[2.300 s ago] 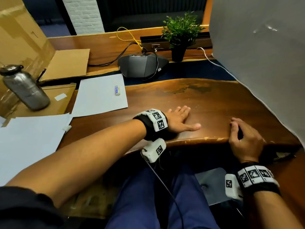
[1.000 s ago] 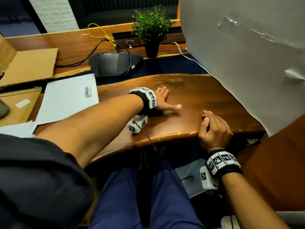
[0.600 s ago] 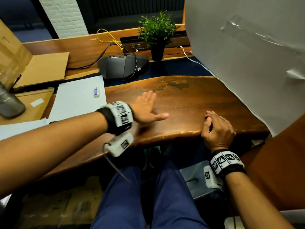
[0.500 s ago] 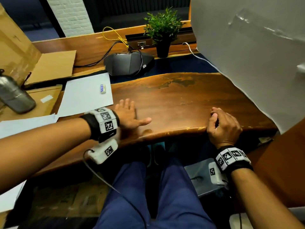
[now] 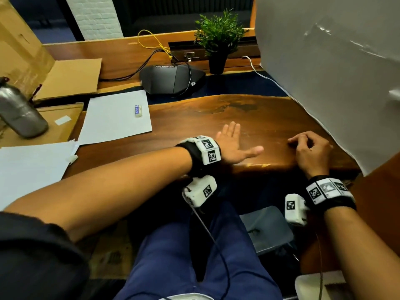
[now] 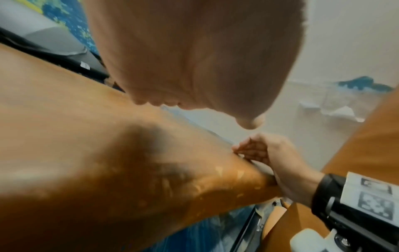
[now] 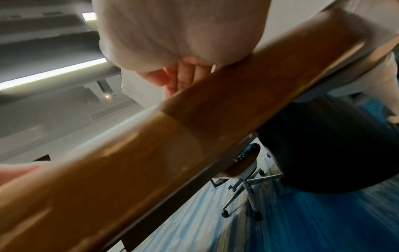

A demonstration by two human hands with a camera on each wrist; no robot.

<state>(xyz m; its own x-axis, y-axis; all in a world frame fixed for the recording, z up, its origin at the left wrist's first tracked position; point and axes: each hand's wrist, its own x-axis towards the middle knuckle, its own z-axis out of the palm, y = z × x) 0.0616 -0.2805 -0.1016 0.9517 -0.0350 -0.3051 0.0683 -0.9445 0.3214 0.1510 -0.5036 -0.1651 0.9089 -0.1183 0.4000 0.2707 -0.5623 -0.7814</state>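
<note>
My left hand [image 5: 236,146] lies flat on the dark wooden table [image 5: 259,118], palm down, fingers straight and thumb spread to the right. In the left wrist view the left hand [image 6: 194,59] fills the top, hovering close to the wood. To its right, my right hand [image 5: 309,150] rests near the table's front edge with its fingers curled and the fingertips on the wood. The right wrist view shows the right hand [image 7: 183,76] with fingers folded toward the palm. I see nothing held in either hand.
A white sheet [image 5: 116,118] with a small eraser [image 5: 138,110] lies at the left. More paper [image 5: 30,167], cardboard [image 5: 69,76] and a metal bottle [image 5: 19,113] sit farther left. A black conference phone [image 5: 171,80] and potted plant [image 5: 218,40] stand behind. A large white board [image 5: 335,72] leans over the table's right end.
My left hand has slid to the right along the table, closer to the right hand. The right hand stays at the front edge, its fingertips now a little farther onto the wood.
</note>
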